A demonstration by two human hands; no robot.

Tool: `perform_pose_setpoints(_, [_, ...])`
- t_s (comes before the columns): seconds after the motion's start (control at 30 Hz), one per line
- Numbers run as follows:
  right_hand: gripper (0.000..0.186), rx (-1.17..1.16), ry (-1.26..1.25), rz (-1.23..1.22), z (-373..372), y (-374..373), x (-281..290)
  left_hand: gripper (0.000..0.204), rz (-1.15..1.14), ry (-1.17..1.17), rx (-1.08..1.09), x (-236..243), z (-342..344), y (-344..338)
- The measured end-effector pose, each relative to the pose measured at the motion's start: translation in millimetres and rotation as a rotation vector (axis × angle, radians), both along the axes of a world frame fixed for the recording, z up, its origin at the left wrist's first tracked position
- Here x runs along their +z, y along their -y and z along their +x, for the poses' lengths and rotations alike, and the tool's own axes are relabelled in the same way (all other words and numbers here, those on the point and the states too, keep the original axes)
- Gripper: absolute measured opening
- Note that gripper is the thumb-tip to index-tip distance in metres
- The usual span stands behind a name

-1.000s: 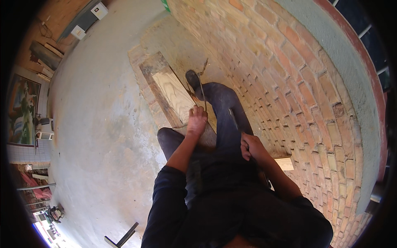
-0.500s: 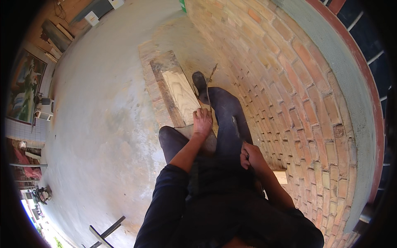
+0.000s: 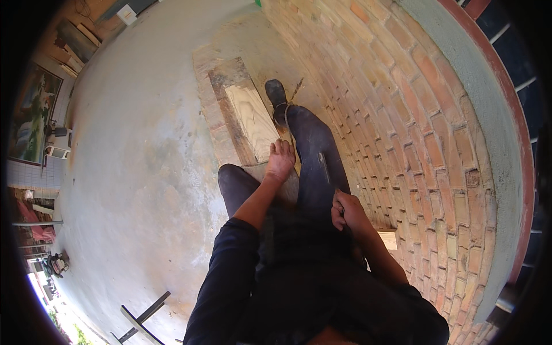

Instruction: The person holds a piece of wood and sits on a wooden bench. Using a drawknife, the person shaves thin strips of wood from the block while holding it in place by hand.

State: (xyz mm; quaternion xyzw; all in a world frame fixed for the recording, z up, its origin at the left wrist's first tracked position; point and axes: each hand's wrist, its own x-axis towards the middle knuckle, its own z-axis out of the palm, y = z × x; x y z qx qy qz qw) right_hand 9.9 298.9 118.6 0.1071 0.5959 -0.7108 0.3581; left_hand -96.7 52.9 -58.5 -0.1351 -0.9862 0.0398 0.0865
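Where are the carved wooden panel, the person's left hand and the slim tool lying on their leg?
carved wooden panel [image 3: 252, 118]: head view, on its pale carved face.
left hand [image 3: 280, 160]: head view, on the back of the hand, resting at the panel's near end.
slim tool [image 3: 325, 167]: head view, on its shaft along the right thigh.

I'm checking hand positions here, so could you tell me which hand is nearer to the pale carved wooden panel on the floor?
Left. The left hand rests at the near end of the carved wooden panel, apparently touching it. The right hand is farther back, on the thigh, apart from the panel.
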Motion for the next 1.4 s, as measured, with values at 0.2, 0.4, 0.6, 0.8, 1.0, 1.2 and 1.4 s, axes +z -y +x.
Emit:
perform_pose_setpoints(0.2, [0.047,0.019,0.017,0.006,-2.4,5.1,-7.4,0.020,0.090,-0.108,-0.040,-0.7,9.6,15.2])
perform_pose_setpoints(0.4, [0.047,0.051,0.048,0.031,-7.5,10.2,-5.9,0.041,0.555,-0.167,0.045,-3.5,26.5,30.2])
perform_pose_setpoints(0.6, [0.048,0.081,0.054,0.058,-14.2,9.5,-14.5,0.071,0.699,-0.143,0.599,24.6,24.8,38.8])
perform_pose_setpoints(0.8, [0.048,0.109,0.021,0.045,-18.5,16.7,-16.3,0.100,0.567,-0.037,0.774,18.4,2.5,28.8])
perform_pose_setpoints(1.0, [0.049,0.121,0.033,0.092,-24.0,18.0,-28.5,0.100,0.615,-0.036,0.817,20.9,-3.5,22.3])
perform_pose_setpoints(1.2, [0.050,0.147,0.083,0.146,-41.0,42.8,-18.8,0.098,0.657,-0.033,0.817,20.0,-1.9,35.0])
perform_pose_setpoints(1.4, [0.048,0.224,0.096,0.166,-64.0,75.9,-23.6,0.064,0.913,-0.190,0.715,4.1,37.1,79.0])
